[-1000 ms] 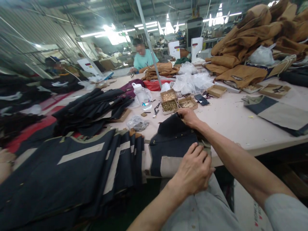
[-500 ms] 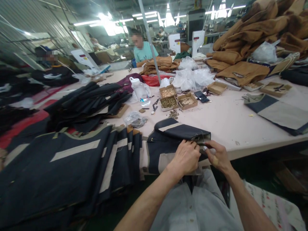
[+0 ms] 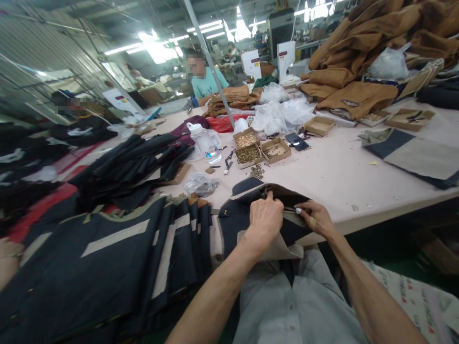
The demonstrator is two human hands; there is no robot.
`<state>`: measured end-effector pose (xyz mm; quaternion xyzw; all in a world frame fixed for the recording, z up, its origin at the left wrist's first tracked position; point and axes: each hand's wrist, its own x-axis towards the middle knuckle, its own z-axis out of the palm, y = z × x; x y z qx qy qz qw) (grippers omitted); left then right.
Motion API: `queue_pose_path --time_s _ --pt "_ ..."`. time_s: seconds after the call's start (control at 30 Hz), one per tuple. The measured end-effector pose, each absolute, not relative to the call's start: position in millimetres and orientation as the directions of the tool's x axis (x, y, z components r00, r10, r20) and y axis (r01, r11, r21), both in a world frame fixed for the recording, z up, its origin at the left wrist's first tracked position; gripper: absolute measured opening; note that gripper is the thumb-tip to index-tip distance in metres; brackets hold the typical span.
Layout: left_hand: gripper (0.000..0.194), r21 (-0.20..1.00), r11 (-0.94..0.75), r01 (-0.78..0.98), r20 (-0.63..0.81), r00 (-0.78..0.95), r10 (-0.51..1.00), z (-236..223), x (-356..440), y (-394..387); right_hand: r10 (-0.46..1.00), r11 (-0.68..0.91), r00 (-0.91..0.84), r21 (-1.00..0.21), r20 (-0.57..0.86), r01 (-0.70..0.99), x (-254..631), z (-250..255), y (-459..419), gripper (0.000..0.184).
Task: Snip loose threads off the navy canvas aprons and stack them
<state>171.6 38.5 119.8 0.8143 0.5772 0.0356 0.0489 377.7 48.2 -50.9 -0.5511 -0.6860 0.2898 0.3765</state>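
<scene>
Head view: dark cloth (image 3: pixel 236 215) lies at the table (image 3: pixel 333 177) edge. The left hand's (image 3: pixel 267 219) fingers bend over it; I cannot tell if they pinch. The right hand (image 3: pixel 317 218) pinches its side. Beyond, little boxes (image 3: pixel 278 157) hold metal bits (image 3: pixel 248 154).

matt cloth garment (image 3: pixel 232 222), shiny metal fittings (image 3: pixel 248 154), clear plastic bottle (image 3: pixel 203 143) — glossy, tabletop (image 3: pixel 337 174) — smooth

Left grip (image 3: pixel 266 217), right grip (image 3: pixel 317 217) hold cloth (image 3: pixel 235 212) (dark).
</scene>
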Motion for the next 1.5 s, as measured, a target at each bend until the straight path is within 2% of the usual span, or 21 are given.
queue_pose_path --time_s 0.2,0.4,0.6,0.67,0.73,0.87,1.07,1.17,1.33,1.5 --pt "0.023 0.197 -0.273 0.942 -0.046 0.287 0.957 92.7 167.9 68.6 0.98 0.197 -0.122 -0.779 0.154 0.596 376.5 -65.1 55.0 0.031" --pt "0.028 0.176 -0.292 0.94 -0.04 0.303 0.952 70.5 167.0 82.5 0.991 0.136 -0.087 -0.743 0.105 0.655 370.3 -66.7 61.3 0.024" --pt "0.044 0.154 -0.492 0.857 0.051 0.49 0.87 56.8 158.1 63.2 0.991 0.135 -0.081 -0.76 0.109 0.635 368.9 -67.1 61.6 0.023" --pt "0.051 0.168 -0.51 0.843 0.063 0.508 0.859 50.8 158.5 57.2 0.989 0.145 -0.085 -0.757 0.118 0.637 369.6 -67.2 61.1 0.022" --pt "0.05 0.19 -0.488 0.852 0.061 0.486 0.872 45.5 161.6 53.1 0.988 0.151 -0.087 -0.764 0.125 0.627 370.6 -66.7 60.4 0.022" --pt "0.025 0.231 -0.401 0.887 0.101 0.388 0.916 36.8 171.3 50.8 0.988 0.152 -0.097 -0.773 0.117 0.616 371.9 -66.1 60.1 0.02" --pt "0.018 0.303 -0.304 0.903 0.071 0.297 0.952 24.9 176.1 63.0 0.992 0.128 -0.084 -0.713 0.097 0.69 370.2 -69.4 64.2 0.014" --pt "0.021 0.327 -0.256 0.91 0.026 0.263 0.965 20.3 176.4 70.5 0.996 0.084 -0.083 -0.685 0.035 0.724 369.0 -68.9 66.0 0.011" --pt "0.037 0.339 -0.179 0.924 -0.019 0.197 0.98 12.2 178.5 79.1 0.998 -0.031 -0.015 -0.63 -0.067 0.776 364.4 -60.3 67.5 0.013" --pt "0.04 0.317 -0.108 0.942 -0.08 0.14 0.987 7.6 180.3 85.1 0.991 -0.105 0.036 -0.598 -0.126 0.795 359.4 -48.7 68.8 0.012"
